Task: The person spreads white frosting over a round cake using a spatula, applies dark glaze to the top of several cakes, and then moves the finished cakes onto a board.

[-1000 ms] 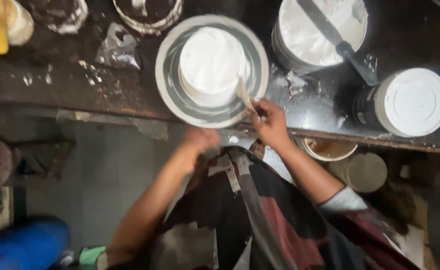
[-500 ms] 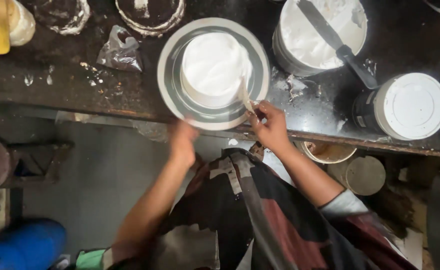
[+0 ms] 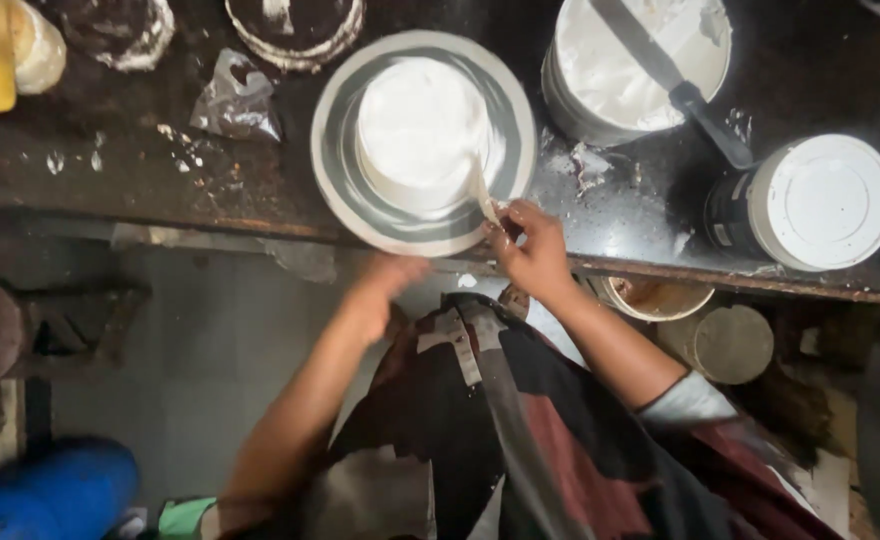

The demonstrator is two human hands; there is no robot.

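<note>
Left hand (image 3: pixel 385 285) blurred at the near rim of the turntable (image 3: pixel 340 170), fingers' grip unclear. Right hand (image 3: pixel 530 250) pinched on a scraper (image 3: pixel 481 195), pressed against the white cake's (image 3: pixel 422 130) right side. Farther right, cream bucket (image 3: pixel 620 85) on the tabletop (image 3: pixel 160 170).

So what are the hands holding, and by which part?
The right hand pinches a small scraper by its lower end, its blade against the side of the white cake. The left hand is blurred and appears to hold nothing.
</note>
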